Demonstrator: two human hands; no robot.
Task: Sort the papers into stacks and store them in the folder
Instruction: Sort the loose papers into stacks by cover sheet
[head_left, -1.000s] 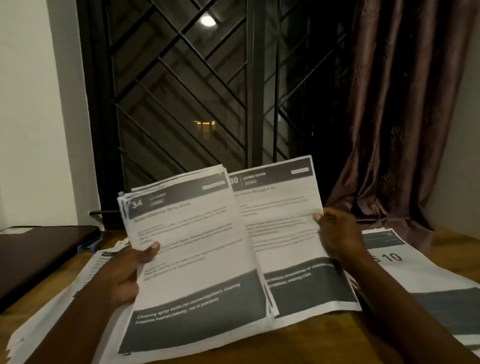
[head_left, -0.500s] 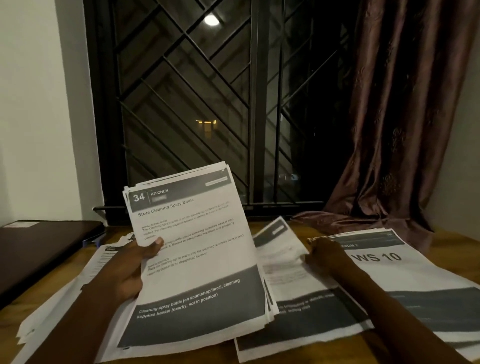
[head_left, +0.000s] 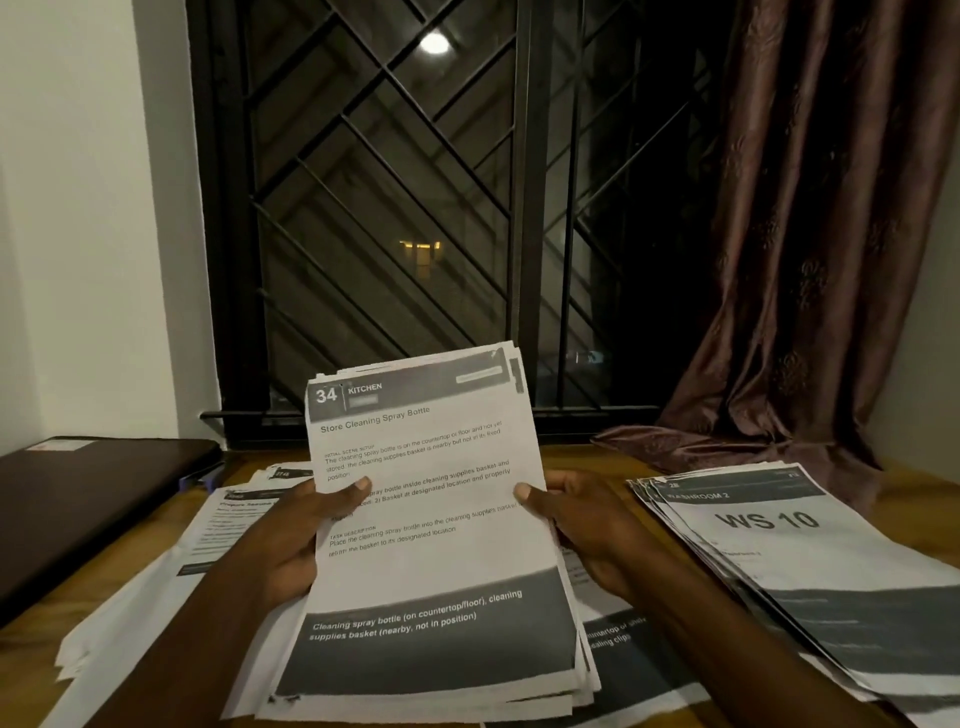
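Sheaf (head_left: 431, 561) (one), fingers of left hand (head_left: 291, 540) and right hand (head_left: 587, 530) grasping it, left stack (head_left: 228, 525), right stack (head_left: 769, 551)

The sheaf (head_left: 431, 519) between my fingers (head_left: 358, 486) is white with black print and dark grey bands at head and foot; the stack (head_left: 779, 551) right of my fingers is banded alike; the bench (head_left: 919, 504) under them is warm brown wood; beyond my fingers, a black diagonal-lattice grille (head_left: 384, 208) and a maroon curtain (head_left: 810, 234).
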